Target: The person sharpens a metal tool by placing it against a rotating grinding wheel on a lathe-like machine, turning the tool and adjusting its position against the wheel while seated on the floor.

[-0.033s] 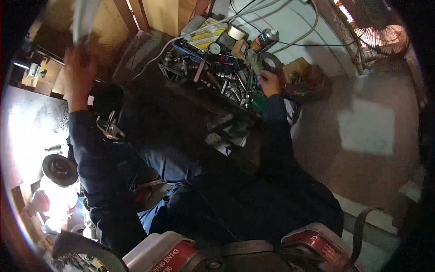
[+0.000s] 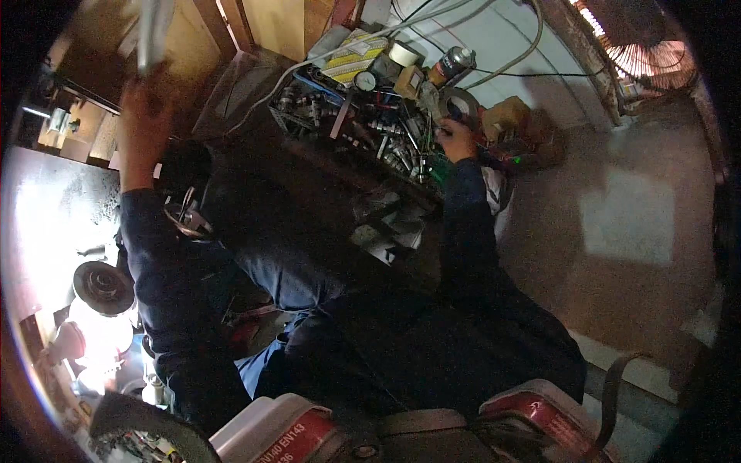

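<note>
1 L hand [image 2: 144, 127], 1 R hand [image 2: 457, 141], 1 rnd gauge [image 2: 365, 81], 1 blk/orange can [image 2: 450, 66], 2 red/wht filters [image 2: 270, 426].

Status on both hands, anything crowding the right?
Left hand up near pale bar, grip unclear. Right hand by dark ring, grip unclear. Metal fittings crowd its left side.

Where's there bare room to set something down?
Most room seems on the brown surface, between the right sleeve, the brown box and the wire grille. The pale panel looks bare between the wood strips and round disc, except a metal piece; glare may hide more. Crowded: the fittings pile by the right hand.
</note>
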Demonstrator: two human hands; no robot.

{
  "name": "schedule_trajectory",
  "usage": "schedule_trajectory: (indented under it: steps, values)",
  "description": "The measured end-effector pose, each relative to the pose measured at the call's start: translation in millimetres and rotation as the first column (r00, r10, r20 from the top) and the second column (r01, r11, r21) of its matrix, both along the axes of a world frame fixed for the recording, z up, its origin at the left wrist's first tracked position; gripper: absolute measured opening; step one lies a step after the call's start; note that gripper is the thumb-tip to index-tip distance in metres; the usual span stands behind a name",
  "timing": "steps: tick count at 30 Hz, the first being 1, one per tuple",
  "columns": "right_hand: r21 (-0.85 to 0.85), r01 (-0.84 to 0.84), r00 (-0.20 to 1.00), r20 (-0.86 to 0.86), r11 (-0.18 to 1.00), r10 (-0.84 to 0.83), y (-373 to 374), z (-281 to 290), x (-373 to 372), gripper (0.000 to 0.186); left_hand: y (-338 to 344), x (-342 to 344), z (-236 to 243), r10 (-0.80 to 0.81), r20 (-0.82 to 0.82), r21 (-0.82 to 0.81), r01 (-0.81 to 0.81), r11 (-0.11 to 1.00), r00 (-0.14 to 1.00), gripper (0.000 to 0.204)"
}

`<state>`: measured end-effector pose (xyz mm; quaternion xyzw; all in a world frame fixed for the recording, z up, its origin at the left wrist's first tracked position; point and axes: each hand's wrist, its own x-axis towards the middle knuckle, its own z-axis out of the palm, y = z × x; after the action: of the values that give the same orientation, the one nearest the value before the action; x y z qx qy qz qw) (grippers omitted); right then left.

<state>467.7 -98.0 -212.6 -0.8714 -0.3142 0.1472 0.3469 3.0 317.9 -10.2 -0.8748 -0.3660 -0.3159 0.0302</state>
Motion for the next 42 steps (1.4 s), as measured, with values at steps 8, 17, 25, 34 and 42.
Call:
schedule_trajectory:
  steps: [8, 17, 25, 34, 42]
  values:
    - [-0.132, 0.101, 0.956, 0.287, 0.986, -0.059, 51, -6, -2, 0.039, -158, 33, -11, -0.261, -0.346, -0.482, 0.068, 0.874, 0.901, 0.054]
    - [-0.280, -0.257, 0.887, 0.312, 0.925, 0.341, 136, 29, 57, 0.069, -246, 24, -67, -0.143, -0.141, -0.207, 0.112, 0.972, 0.980, 0.025]
    - [0.041, -0.449, 0.848, -0.295, 0.893, 0.440, 150, 106, 34, 0.065, -239, 41, -50, -0.085, 0.204, -0.544, 0.185, 0.819, 0.975, 0.028]
    - [0.057, -0.947, 0.309, -0.089, 0.315, 0.947, 153, 252, -136, 0.066, -234, 103, -15, 0.534, 0.615, -0.353, 0.809, -0.470, 0.580, 0.057]
    - [0.177, -0.896, 0.361, -0.242, 0.407, 0.901, 174, 255, -172, 0.063, -251, 83, -24, 0.726, 0.604, -0.076, 0.931, -0.358, 0.329, 0.043]
